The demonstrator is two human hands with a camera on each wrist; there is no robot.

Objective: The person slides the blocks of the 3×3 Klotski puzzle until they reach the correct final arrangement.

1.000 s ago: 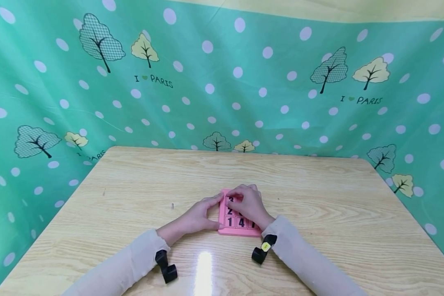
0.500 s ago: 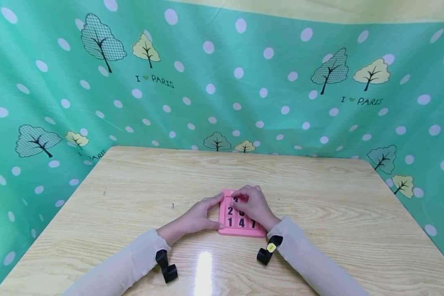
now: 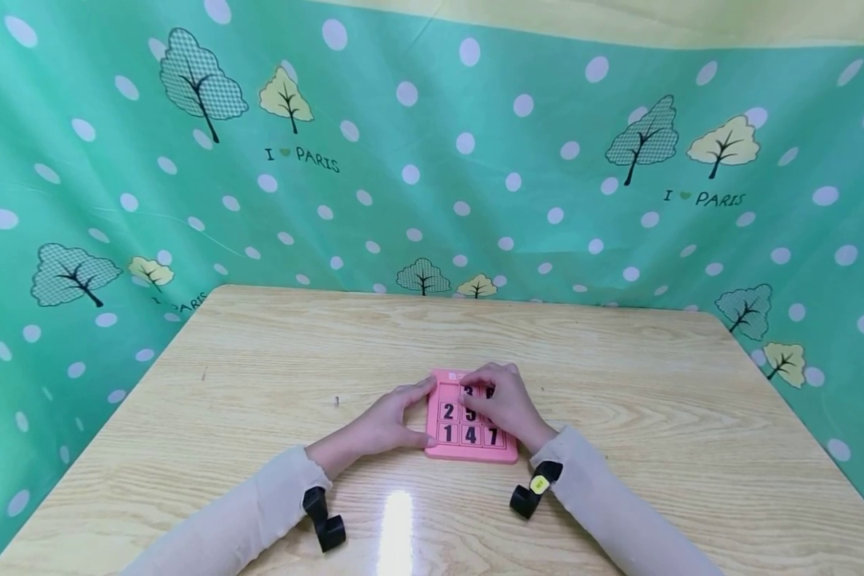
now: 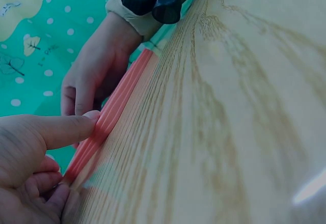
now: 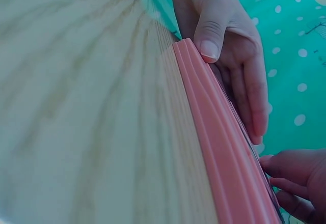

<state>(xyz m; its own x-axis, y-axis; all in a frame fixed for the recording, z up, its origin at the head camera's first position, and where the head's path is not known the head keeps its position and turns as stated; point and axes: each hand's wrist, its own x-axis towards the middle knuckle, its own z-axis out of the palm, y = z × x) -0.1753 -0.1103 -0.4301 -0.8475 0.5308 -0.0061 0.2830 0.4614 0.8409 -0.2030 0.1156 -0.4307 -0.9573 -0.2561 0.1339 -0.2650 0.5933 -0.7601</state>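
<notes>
A pink number slide puzzle (image 3: 471, 454) lies flat on the table, its top right part covered by my right hand (image 3: 506, 406). Tiles 2, 5, 1, 4 and 7 show, and the top left slot is bare. With thumb and index finger, my right hand holds the 3 tile (image 3: 469, 391) in the top row; its other fingers bend over the board. My left hand (image 3: 383, 420) grips the puzzle's left side, thumb at the lower corner and fingers at the upper one. In the left wrist view the left thumb (image 4: 71, 130) presses on the pink edge.
The wood-grain table (image 3: 295, 344) reaches back to a green dotted curtain (image 3: 374, 200). A small dark mark (image 3: 336, 402) is on the table left of the puzzle. Black wrist cameras (image 3: 324, 520) sit on both sleeves.
My right hand has moved to the right with the 3 tile, from the top left slot to the top middle. The left hand has stayed in place on the puzzle.
</notes>
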